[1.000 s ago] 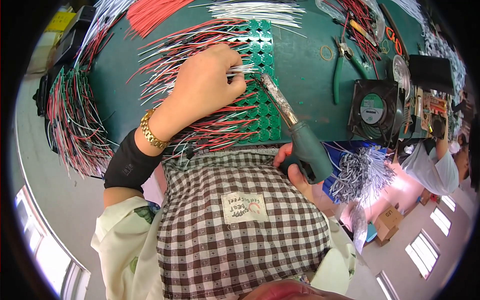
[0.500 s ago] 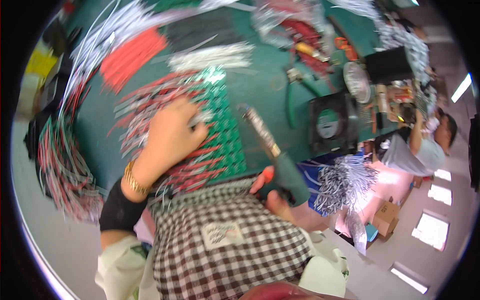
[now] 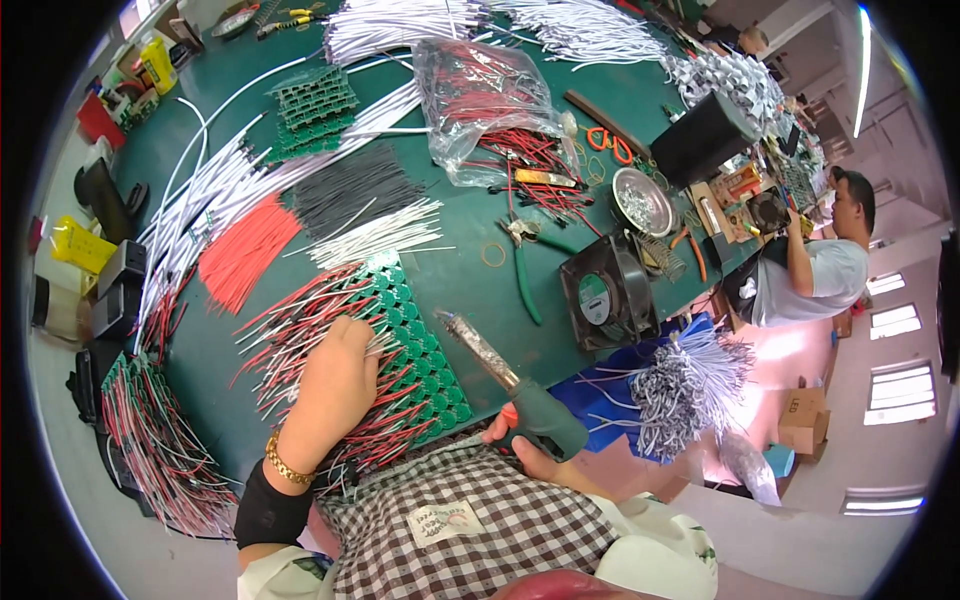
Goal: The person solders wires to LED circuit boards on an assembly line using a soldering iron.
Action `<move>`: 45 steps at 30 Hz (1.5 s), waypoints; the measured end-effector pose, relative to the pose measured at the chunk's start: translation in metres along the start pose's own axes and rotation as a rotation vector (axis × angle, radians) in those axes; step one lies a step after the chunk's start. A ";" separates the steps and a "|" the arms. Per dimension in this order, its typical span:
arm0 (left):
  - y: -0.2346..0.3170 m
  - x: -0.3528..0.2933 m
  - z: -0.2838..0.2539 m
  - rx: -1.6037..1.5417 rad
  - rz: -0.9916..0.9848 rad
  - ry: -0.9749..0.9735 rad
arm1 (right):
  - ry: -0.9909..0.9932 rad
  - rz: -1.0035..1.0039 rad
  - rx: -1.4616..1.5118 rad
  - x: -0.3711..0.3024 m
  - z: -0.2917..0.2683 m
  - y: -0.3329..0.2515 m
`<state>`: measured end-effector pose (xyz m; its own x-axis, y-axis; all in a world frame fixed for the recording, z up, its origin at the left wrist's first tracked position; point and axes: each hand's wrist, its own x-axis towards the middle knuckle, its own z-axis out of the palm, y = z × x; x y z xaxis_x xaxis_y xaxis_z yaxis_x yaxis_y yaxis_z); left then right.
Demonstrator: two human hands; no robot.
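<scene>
A panel of round green circuit boards [image 3: 425,365] lies at the table's near edge, with red and white wires [image 3: 285,325] fanning out over its left side. My left hand [image 3: 335,375] rests over these wires, fingers curled together and pointing down; what the fingertips pinch is hidden. In my right hand [image 3: 530,458] is a dark green soldering gun [image 3: 550,425] with a red trigger. Its scorched metal barrel [image 3: 485,350] points up and left, and the tip hovers close to the panel's right edge.
Beyond the panel lie bundles of red [image 3: 245,258], black [image 3: 360,190] and white wires [image 3: 375,235]. Green-handled pliers [image 3: 525,275] and a black fan [image 3: 610,290] stand to the right. Wired boards [image 3: 165,440] hang at the left edge. A co-worker [image 3: 825,255] sits at far right.
The view has tilted, so the table's far side shows more and the picture is sharper. My left fingers are drawn in closer; the soldering gun stays in my right hand beside the panel.
</scene>
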<state>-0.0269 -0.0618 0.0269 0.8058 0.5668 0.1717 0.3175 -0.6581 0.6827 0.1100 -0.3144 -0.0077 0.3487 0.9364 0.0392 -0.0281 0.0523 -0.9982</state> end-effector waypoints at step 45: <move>-0.007 -0.009 0.019 -0.070 -0.034 0.051 | 0.010 0.282 0.190 -0.013 0.004 -0.027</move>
<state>-0.0266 -0.0714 0.0072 0.7679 0.6142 0.1820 0.3074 -0.6026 0.7365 0.1026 -0.3261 0.0185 0.3117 0.9198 -0.2385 -0.2988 -0.1434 -0.9435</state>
